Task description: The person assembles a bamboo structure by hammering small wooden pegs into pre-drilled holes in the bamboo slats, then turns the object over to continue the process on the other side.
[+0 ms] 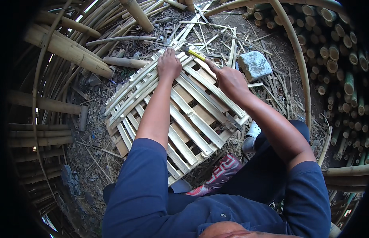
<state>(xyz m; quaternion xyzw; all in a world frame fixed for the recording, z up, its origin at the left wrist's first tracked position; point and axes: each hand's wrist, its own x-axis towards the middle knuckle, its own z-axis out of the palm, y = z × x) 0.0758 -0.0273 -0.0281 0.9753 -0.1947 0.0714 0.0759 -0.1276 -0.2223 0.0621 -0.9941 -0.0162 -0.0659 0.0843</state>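
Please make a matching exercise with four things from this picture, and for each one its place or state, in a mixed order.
Things:
1. left hand
2. right hand
3. grey stone
4. stacked bamboo poles

Places or states:
A. lies on the ground right of the slat panel
B. cut ends showing, at the far right
C. pressed flat on the far edge of the panel
D. grips a yellow-handled tool

Pairs: 1-C, 2-D, 3-A, 4-B
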